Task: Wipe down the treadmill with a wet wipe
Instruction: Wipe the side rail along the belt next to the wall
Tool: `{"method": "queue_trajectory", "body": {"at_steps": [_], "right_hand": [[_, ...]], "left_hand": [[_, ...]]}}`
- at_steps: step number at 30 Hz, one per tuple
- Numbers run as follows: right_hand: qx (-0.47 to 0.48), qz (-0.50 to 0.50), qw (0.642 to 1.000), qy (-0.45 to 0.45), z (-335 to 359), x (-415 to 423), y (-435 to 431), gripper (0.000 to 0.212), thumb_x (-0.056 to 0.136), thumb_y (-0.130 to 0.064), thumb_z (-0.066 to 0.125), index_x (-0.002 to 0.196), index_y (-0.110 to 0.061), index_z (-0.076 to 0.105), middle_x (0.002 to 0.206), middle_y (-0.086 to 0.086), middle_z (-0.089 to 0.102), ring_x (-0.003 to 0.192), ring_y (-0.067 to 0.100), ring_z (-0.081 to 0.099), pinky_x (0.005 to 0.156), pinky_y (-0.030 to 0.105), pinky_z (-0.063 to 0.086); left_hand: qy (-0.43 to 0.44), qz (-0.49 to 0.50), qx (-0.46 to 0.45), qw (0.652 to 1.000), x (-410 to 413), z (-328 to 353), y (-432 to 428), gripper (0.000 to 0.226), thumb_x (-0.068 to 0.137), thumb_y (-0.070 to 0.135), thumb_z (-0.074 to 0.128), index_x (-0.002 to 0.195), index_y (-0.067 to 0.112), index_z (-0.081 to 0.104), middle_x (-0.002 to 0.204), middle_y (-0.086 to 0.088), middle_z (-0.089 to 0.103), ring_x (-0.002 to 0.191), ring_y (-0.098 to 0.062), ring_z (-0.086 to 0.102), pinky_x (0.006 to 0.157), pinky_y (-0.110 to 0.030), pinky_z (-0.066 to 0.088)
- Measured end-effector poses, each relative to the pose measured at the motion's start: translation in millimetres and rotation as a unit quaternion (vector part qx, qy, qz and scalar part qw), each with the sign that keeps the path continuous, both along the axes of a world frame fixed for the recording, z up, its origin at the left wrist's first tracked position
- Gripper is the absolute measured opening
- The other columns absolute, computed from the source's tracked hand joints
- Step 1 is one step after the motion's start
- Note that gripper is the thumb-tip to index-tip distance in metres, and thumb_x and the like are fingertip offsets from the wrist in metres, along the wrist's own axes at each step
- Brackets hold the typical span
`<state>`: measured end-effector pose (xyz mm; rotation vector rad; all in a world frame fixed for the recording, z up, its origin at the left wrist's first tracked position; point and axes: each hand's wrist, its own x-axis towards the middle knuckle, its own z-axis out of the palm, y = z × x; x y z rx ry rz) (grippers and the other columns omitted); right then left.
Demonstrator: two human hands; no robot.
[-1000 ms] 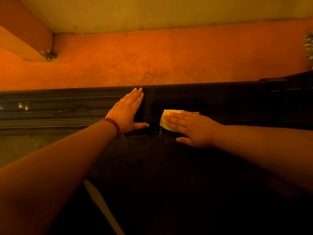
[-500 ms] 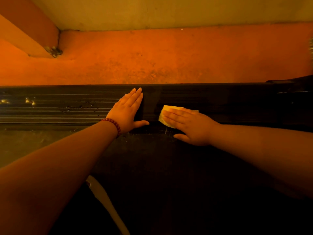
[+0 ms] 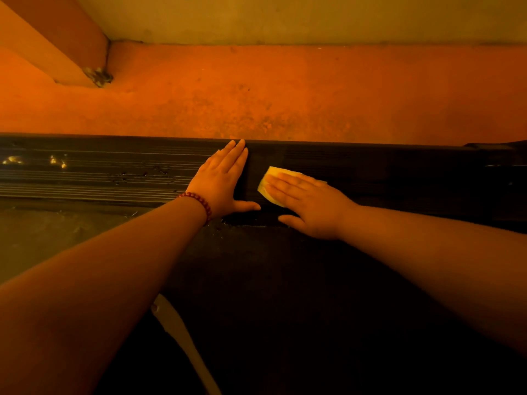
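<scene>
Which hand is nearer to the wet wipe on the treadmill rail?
Right. The right hand lies flat on the wet wipe, pressing it onto the treadmill's ribbed side rail. The left hand rests flat on the rail just left of the wipe, not touching it.

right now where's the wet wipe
Head view, just right of centre: the wet wipe lies on the treadmill's ribbed side rail, pressed flat under the right hand, beside the left hand.
</scene>
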<state>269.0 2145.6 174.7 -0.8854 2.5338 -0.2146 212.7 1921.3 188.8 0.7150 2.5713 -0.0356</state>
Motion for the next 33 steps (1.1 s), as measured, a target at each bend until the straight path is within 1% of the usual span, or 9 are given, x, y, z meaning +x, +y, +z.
{"method": "queue_trajectory", "body": {"at_steps": [3,7,11,16,21,24,28,31,33], "right_hand": [[-0.009,-0.016,1.000,0.004,-1.1,-12.0,-11.0,0.070,0.099,-0.054,0.025,0.153,-0.022,-0.003,0.161,-0.003,-0.007,0.147,0.011,-0.009,0.115,0.028,-0.009],[-0.001,-0.006,1.000,-0.009,-2.3,6.2,26.0,0.077,0.084,-0.064,0.003,0.149,-0.024,-0.007,0.157,-0.007,-0.010,0.143,0.007,-0.012,0.115,0.027,-0.008],[0.013,-0.043,0.999,-0.001,-0.1,-3.1,17.7,0.072,0.094,-0.061,0.017,0.151,-0.023,-0.008,0.156,-0.007,-0.013,0.142,0.006,-0.014,0.112,0.026,-0.012],[0.004,-0.093,0.996,0.003,-1.7,-23.0,-16.0,0.069,0.099,-0.055,0.021,0.153,-0.023,-0.009,0.160,-0.004,-0.013,0.147,0.011,-0.013,0.112,0.028,-0.012],[0.004,-0.046,0.999,-0.004,-0.2,6.0,25.5,0.081,0.080,-0.075,-0.011,0.144,-0.027,-0.016,0.151,-0.009,-0.019,0.141,0.008,-0.018,0.114,0.029,-0.011],[0.017,-0.059,0.998,-0.011,1.6,-3.3,21.4,0.076,0.082,-0.069,-0.004,0.144,-0.027,-0.020,0.151,-0.011,-0.023,0.142,0.007,-0.020,0.113,0.027,-0.013],[0.001,-0.096,0.995,-0.006,-0.9,-38.6,-12.2,0.069,0.099,-0.056,0.019,0.152,-0.023,-0.010,0.160,-0.003,-0.014,0.147,0.011,-0.013,0.117,0.031,-0.008],[0.002,-0.077,0.997,0.001,-4.0,-41.2,-5.0,0.070,0.098,-0.058,0.016,0.152,-0.024,-0.011,0.160,-0.004,-0.014,0.146,0.010,-0.015,0.117,0.031,-0.009],[-0.002,-0.059,0.998,0.002,-3.1,-29.2,15.5,0.074,0.089,-0.067,0.004,0.148,-0.027,-0.017,0.157,-0.008,-0.019,0.142,0.006,-0.020,0.115,0.028,-0.011]], "left_hand": [[0.000,0.001,-0.004,1.000,-0.7,-0.2,0.0,0.120,0.071,0.078,0.052,0.151,0.013,-0.009,0.159,0.000,-0.018,0.146,-0.016,-0.013,0.117,-0.034,-0.003],[0.001,0.000,-0.012,1.000,-2.1,-0.7,1.1,0.122,0.070,0.079,0.052,0.151,0.013,-0.011,0.158,0.000,-0.019,0.146,-0.017,-0.014,0.115,-0.033,-0.006],[0.011,-0.013,-0.012,1.000,-2.4,-0.5,1.1,0.122,0.070,0.080,0.050,0.151,0.011,-0.011,0.159,-0.002,-0.018,0.146,-0.018,-0.014,0.113,-0.031,-0.010],[0.008,-0.009,-0.010,1.000,-2.5,0.4,2.6,0.122,0.070,0.080,0.050,0.151,0.012,-0.010,0.159,-0.001,-0.018,0.146,-0.016,-0.014,0.112,-0.030,-0.010],[-0.006,-0.002,-0.012,1.000,-5.0,2.7,3.9,0.123,0.069,0.079,0.053,0.151,0.013,-0.010,0.158,0.001,-0.019,0.146,-0.016,-0.014,0.112,-0.030,-0.009],[-0.010,0.002,-0.012,1.000,-5.2,2.9,5.1,0.123,0.069,0.079,0.054,0.151,0.014,-0.010,0.158,0.002,-0.019,0.146,-0.016,-0.014,0.115,-0.031,-0.007],[-0.007,0.004,-0.008,1.000,-4.1,3.1,5.7,0.122,0.069,0.078,0.055,0.151,0.013,-0.009,0.159,0.001,-0.018,0.146,-0.015,-0.014,0.114,-0.030,-0.007],[-0.010,0.008,-0.011,1.000,-4.3,3.9,5.7,0.123,0.069,0.077,0.055,0.151,0.014,-0.010,0.158,0.002,-0.018,0.146,-0.015,-0.014,0.116,-0.031,-0.004],[-0.011,0.008,-0.013,1.000,-5.4,3.8,6.0,0.123,0.069,0.078,0.055,0.151,0.014,-0.010,0.158,0.002,-0.019,0.146,-0.015,-0.014,0.117,-0.033,-0.003]]}}
